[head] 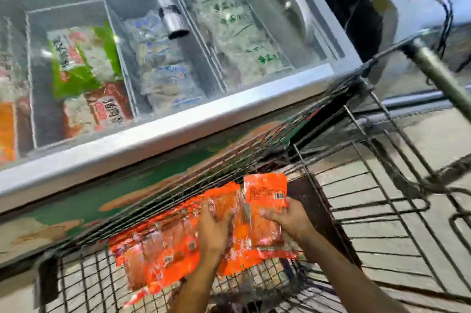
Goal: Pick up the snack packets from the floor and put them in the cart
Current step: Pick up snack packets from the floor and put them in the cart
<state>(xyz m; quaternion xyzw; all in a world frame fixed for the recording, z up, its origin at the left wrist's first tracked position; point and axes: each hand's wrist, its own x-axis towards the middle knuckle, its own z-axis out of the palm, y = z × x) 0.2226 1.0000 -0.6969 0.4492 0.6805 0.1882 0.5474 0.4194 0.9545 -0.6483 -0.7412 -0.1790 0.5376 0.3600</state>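
Note:
Both my hands are down inside the wire shopping cart [377,200]. Several orange snack packets [163,254] lie piled on the cart's bottom, against its left wall. My left hand [214,231] grips an orange packet [224,204] on top of the pile. My right hand [288,218] holds another orange packet [265,192] upright, its white label and barcode facing me. The two hands are close together, near the cart's middle. The frame is blurred.
A glass-topped chest freezer [178,131] with bagged frozen food runs along the cart's left side. The cart's handle bar [441,75] sticks up at the right. Pale tiled floor [433,134] shows through the wires on the right.

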